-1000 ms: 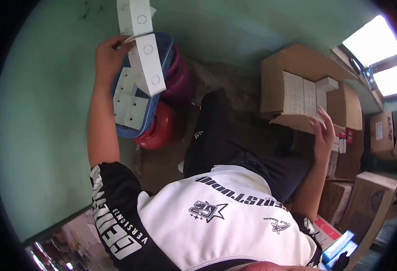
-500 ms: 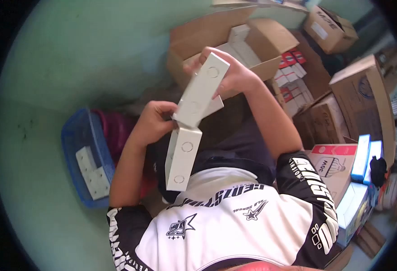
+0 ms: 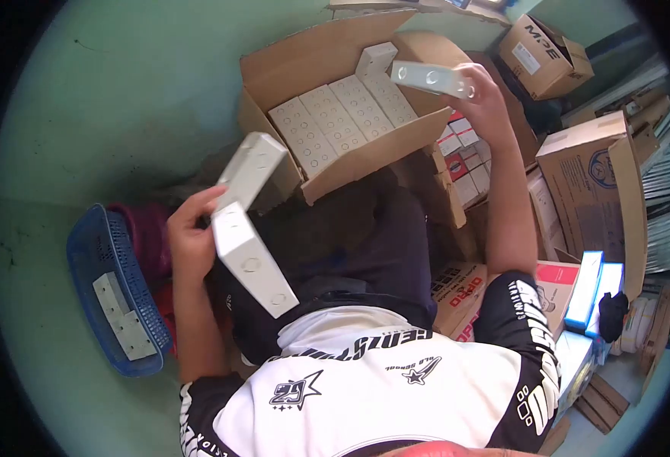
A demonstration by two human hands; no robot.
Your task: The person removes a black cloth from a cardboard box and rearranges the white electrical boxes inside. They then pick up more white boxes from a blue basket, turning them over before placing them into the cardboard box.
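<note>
My left hand (image 3: 190,232) grips two long white plastic boxes (image 3: 247,221) that fan out from it, one pointing up and one pointing down over my lap. My right hand (image 3: 481,95) is stretched out and holds a third white box (image 3: 426,76) level above the open cardboard carton (image 3: 327,57). Inside that carton lie rows of the same white boxes (image 3: 342,122), each marked with round knock-out circles.
A blue plastic basket (image 3: 91,251) with a few white boxes sits on the green floor at my left, beside a dark red container (image 3: 148,232). Several cardboard cartons (image 3: 586,167), small red-and-white packs (image 3: 468,160) and blue-white boxes (image 3: 590,286) crowd my right side.
My right hand has taken one white box away from the pair at my lap and carried it out over the open carton. My left hand has lowered with the other two.
</note>
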